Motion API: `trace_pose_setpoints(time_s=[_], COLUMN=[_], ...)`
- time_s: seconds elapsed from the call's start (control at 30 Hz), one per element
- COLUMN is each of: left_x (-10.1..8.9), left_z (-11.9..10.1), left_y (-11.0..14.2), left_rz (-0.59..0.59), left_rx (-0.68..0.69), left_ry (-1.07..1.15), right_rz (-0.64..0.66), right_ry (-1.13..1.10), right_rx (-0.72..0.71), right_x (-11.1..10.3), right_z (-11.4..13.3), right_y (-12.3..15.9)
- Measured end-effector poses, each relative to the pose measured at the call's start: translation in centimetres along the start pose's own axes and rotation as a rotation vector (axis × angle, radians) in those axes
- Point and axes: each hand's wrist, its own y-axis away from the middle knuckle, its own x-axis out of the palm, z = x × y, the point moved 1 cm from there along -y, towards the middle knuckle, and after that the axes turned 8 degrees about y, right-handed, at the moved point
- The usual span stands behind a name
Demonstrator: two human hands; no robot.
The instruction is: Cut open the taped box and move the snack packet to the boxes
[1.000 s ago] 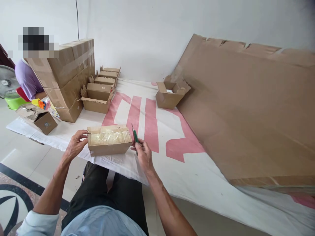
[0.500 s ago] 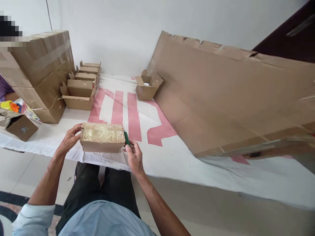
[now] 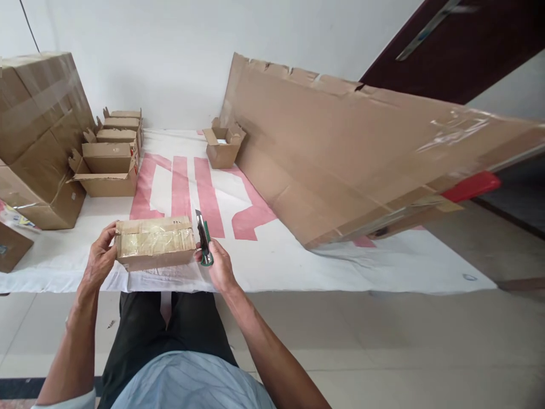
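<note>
Head view: taped box (image 3: 154,243) at near edge of sheet (image 3: 298,261), tape uncut. Left hand (image 3: 100,258) clasped on box's left end. Right hand (image 3: 219,264) closed round knife (image 3: 204,238), blade up, beside box's right end.

1. The left hand (image 3: 100,258) is curled around the left end of the taped box (image 3: 154,242), thumb on top near the edge, fingers wrapped behind the end face.
2. The left forearm runs bare from the wrist down and to the left, with a pale blue sleeve cuff showing at the elbow.
3. The right hand (image 3: 220,266) sits just beside the right end of the box, closed in a grip on the green utility knife (image 3: 204,245), whose blade end points up and away from the body.
4. The right forearm is bare and stretches down and to the right from the wrist.
5. Both hands are level with each other, the box between them.
</note>
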Motion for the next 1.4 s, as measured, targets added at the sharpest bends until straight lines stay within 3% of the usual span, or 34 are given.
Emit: trace_pose_setpoints(time_s=[0.43, 0.57, 0.7, 0.9, 1.13, 1.4], left_x=[-1.2, -1.0, -0.5, 0.2, 0.4, 0.3], left_z=[1.5, 1.5, 1.3, 1.4, 1.9, 2.5], left_y=[1.1, 1.3, 1.9, 2.7, 2.9, 3.0], left_rz=[0.009, 0.013, 0.029, 0.009, 0.025, 0.014], left_rx=[-0.012, -0.03, -0.025, -0.014, -0.02, -0.013], left_ry=[-0.049, -0.024, 0.012, 0.075, 0.103, 0.071], right_rz=[0.026, 0.066, 0.188, 0.451, 0.63, 0.745], right_ry=[0.074, 0.155, 0.34, 0.559, 0.684, 0.747], right_rx=[-0.034, -0.066, -0.157, -0.275, -0.404, -0.442], right_x=[-0.3, -1.5, -1.9, 2.0, 7.0, 8.7], right_z=[1.2, 3.4, 7.0, 11.5, 12.7, 14.2], right_y=[-0.8, -1.0, -1.7, -3.0, -4.6, -5.7])
